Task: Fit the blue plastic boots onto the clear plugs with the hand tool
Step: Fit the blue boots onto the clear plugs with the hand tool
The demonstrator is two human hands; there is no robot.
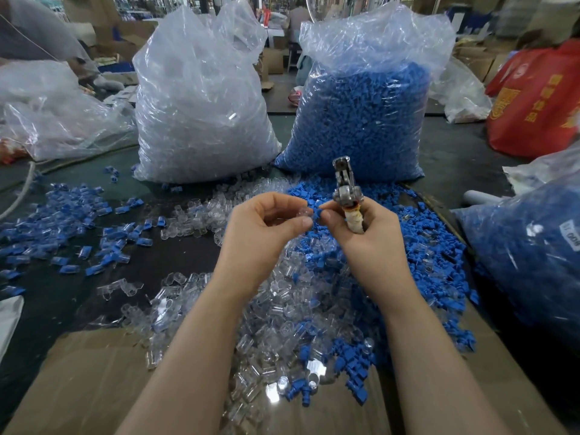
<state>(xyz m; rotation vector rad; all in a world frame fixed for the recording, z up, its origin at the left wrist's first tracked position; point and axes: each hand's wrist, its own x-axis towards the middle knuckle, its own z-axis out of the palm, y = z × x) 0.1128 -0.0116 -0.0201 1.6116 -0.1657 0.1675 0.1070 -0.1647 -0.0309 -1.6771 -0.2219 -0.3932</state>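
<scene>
Overhead, hands pinch a clear plug (303, 212) and blue boot (314, 214) above a littered table (445, 158), bags (201, 98) behind.

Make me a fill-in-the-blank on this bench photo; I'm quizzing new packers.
1. The left hand pinches a ____ plug.
2. The right hand grips the hand tool and pinches a ____ boot.
3. The big bag behind the right hand holds ____ parts.

Missing: clear; blue; blue

I see both forearms reaching toward twelve o'clock; my left hand (260, 226) has fingers curled, pinching; my right hand (365, 235), at its three o'clock, is curled too, fingertips nearly meeting.
</scene>
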